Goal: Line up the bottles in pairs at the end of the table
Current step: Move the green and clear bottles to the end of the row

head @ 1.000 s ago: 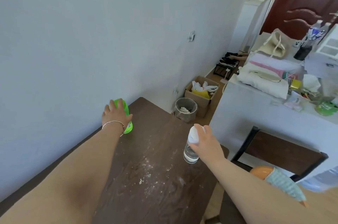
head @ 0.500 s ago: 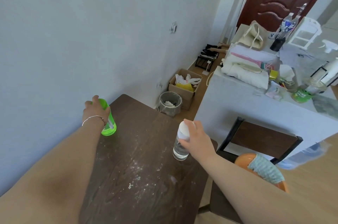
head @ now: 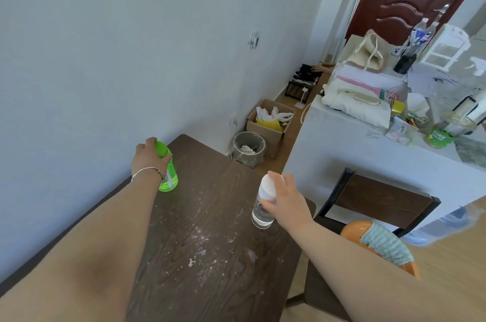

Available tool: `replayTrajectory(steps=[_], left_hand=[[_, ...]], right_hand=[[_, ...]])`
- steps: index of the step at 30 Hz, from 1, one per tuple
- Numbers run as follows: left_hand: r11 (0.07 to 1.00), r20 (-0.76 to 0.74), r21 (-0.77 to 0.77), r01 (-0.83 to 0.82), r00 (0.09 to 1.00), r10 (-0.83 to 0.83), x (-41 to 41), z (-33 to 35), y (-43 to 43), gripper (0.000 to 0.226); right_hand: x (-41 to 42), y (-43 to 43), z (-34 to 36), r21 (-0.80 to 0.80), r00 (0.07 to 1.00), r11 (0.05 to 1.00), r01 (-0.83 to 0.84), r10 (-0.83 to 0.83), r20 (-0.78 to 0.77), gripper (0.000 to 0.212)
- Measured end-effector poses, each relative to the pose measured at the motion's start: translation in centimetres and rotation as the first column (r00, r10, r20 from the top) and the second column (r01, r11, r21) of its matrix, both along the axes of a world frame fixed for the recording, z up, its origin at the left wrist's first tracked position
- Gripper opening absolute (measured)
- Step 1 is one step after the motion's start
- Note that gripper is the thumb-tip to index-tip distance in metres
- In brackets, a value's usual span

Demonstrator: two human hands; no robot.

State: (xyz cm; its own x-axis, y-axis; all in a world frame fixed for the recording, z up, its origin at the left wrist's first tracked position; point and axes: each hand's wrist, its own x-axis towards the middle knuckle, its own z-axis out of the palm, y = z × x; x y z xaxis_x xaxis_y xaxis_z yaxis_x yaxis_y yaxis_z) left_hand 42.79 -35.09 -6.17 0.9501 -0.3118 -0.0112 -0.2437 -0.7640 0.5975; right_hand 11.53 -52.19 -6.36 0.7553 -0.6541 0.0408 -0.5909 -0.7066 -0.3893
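1. Since a second ago, the left hand [head: 147,161] has been coming round from over the top of the green bottle [head: 168,177] to its wall side, so more of the bottle is showing. The right hand [head: 288,195] is keeping its grip much as it was.
2. Left fingers are curling round the green cap [head: 161,149] and neck. A thin bracelet [head: 147,172] is sitting on that wrist.
3. That bottle is standing by the left edge of the tabletop [head: 210,216], close to the wall and a little short of the far left corner. It is leaning slightly, and I cannot tell whether its base is fully down.
4. Right fingers are wrapping the white cap [head: 267,185] and shoulder of the clear bottle [head: 261,212]. It is sitting near the right edge, well apart from the green one and nearer the person.
5. As I judge it, the person is bringing these two to the far edge as a pair. Both grips are high, so lifting will be safer than dragging, which could tip them.
6. I would be bringing the clear bottle inward first, away from the right edge and the chair [head: 381,198] below it.
7. Setting them down upright, just beside each other and square to the far edge, is what counts. They should stop a little short of it, since the bin [head: 248,145] is waiting below that end.
8. Starting at one far corner would be leaving room for later pairs.
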Motion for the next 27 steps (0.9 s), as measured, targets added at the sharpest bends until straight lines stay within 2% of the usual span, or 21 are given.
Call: replayTrajectory(steps=[6, 15, 21, 27], left_hand=[[1.0, 0.031, -0.014, 0.028, 0.999, -0.027, -2.9, 1.4, -0.6, 0.063], [0.998, 0.05, -0.054, 0.028, 0.998, -0.025, -10.3, 4.4, 0.0, 0.068], [0.995, 0.049, -0.063, -0.081, 0.995, 0.084, -17.5, 5.7, 3.3, 0.068], [0.957, 0.016, -0.103, -0.271, 0.962, 0.274, -26.6, 5.9, 8.8, 0.067]], right_hand=[[0.2, 0.4, 0.4, 0.044, 1.0, 0.999, 0.0, -0.001, 0.022, 0.064], [-1.3, 2.1, 2.3, 0.09, 0.994, 0.992, -0.092, 0.086, 0.067, 0.068], [-3.3, 3.2, 4.3, 0.104, 0.981, 0.978, -0.18, 0.171, 0.09, 0.069], [-6.2, 6.3, 4.9, 0.125, 0.955, 0.951, -0.284, 0.269, 0.122, 0.064]])
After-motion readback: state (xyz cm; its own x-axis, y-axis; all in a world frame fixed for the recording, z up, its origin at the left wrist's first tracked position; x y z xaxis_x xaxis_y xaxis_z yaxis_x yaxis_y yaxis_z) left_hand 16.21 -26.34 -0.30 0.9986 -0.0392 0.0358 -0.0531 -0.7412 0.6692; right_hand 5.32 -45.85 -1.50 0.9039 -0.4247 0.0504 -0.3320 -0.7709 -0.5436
